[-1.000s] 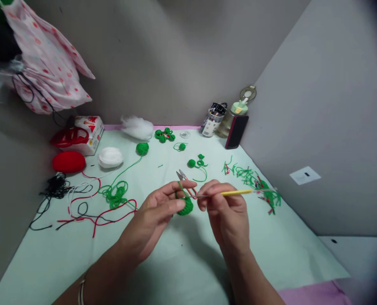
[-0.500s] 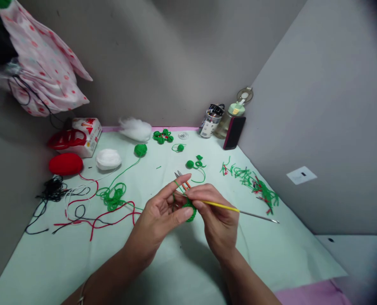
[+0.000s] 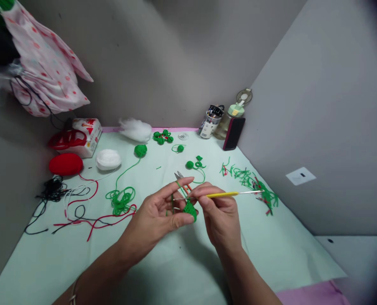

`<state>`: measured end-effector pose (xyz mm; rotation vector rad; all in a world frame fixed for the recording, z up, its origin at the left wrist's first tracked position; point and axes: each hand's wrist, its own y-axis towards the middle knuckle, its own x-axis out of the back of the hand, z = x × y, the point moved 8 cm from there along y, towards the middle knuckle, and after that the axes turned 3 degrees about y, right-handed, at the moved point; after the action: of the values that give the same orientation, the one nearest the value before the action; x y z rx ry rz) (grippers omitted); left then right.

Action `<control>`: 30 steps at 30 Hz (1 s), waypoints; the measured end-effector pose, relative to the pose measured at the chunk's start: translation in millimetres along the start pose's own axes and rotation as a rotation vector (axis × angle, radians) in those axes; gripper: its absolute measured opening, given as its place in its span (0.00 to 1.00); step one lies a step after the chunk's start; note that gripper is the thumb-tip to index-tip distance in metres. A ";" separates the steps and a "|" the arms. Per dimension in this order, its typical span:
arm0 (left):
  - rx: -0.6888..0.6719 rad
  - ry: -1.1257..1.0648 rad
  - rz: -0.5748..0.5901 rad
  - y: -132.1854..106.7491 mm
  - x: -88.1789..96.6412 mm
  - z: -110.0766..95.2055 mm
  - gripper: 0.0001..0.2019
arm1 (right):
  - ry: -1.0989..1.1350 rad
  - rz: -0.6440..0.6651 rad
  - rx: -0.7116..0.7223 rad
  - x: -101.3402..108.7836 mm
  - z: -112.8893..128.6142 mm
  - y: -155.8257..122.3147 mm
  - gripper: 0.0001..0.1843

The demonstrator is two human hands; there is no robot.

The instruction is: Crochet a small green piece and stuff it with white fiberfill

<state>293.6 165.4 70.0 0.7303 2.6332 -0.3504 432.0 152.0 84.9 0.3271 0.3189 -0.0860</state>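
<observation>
A small green crochet piece (image 3: pixel 190 210) is pinched between the thumb and fingers of my left hand (image 3: pixel 156 216). Green yarn loops over that hand's raised index finger. My right hand (image 3: pixel 223 214) grips a crochet hook (image 3: pixel 222 195) by its yellow handle, the thin metal tip reaching left past the top of the piece. Orange-handled scissors (image 3: pixel 179 176) lie behind the fingers, their handles partly hidden. Loose green yarn (image 3: pixel 121 201) lies in loops left of my hands, and a strand runs from it up to a green yarn ball (image 3: pixel 140 151).
At the left are a red yarn ball (image 3: pixel 65 164), a white yarn ball (image 3: pixel 108 159) and tangled black yarn (image 3: pixel 53 188). White stuffing (image 3: pixel 136 130) and finished green pieces (image 3: pixel 163 136) sit at the back. A phone (image 3: pixel 234 134) leans on a bottle; yarn scraps (image 3: pixel 248 178) lie right.
The hook has swung more level, and its tip now extends left of the crochet piece. More of the green piece shows. The loose green yarn loops have shifted slightly right.
</observation>
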 end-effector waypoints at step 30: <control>-0.082 0.285 -0.151 -8.2 8.1 -14.3 0.28 | -0.053 0.103 0.143 -6.6 24.3 -4.2 0.08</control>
<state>278.6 166.9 80.5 0.5945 2.9611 -0.1896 432.3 140.2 107.6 0.4820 0.2431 -0.0165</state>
